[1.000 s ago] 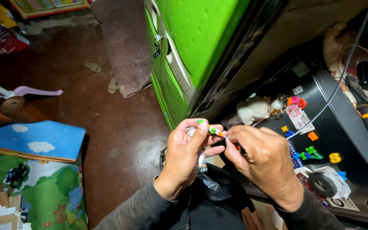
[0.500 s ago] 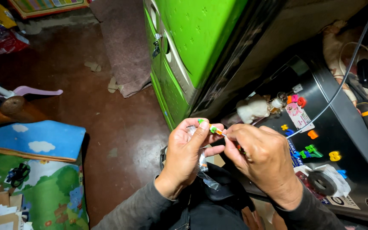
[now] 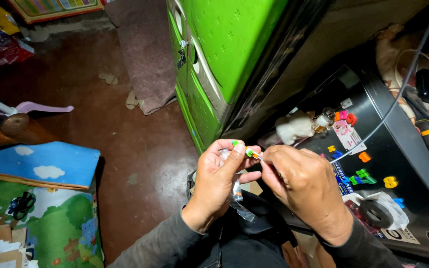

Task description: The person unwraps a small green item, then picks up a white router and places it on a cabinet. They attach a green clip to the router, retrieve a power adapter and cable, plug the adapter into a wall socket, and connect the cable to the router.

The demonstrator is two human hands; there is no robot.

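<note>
My left hand [image 3: 219, 181] pinches a small green and white piece [image 3: 249, 152] at its fingertips and also holds a clear plastic wrapper [image 3: 238, 197] that hangs down from the palm. My right hand [image 3: 304, 186] meets it from the right, its fingers closed on a thin orange-tipped piece [image 3: 257, 156] that touches the green one. Both hands are held together in front of my lap, above a dark bag [image 3: 254, 233]. What the two small pieces are is too small to tell.
A green plastic cabinet [image 3: 224, 59] stands just ahead. A black appliance [image 3: 388, 149] with coloured magnets and a small white plush toy [image 3: 294, 128] is on the right, a roll of black tape [image 3: 376, 213] on it. A painted cardboard box [image 3: 40, 198] is at left on the brown floor.
</note>
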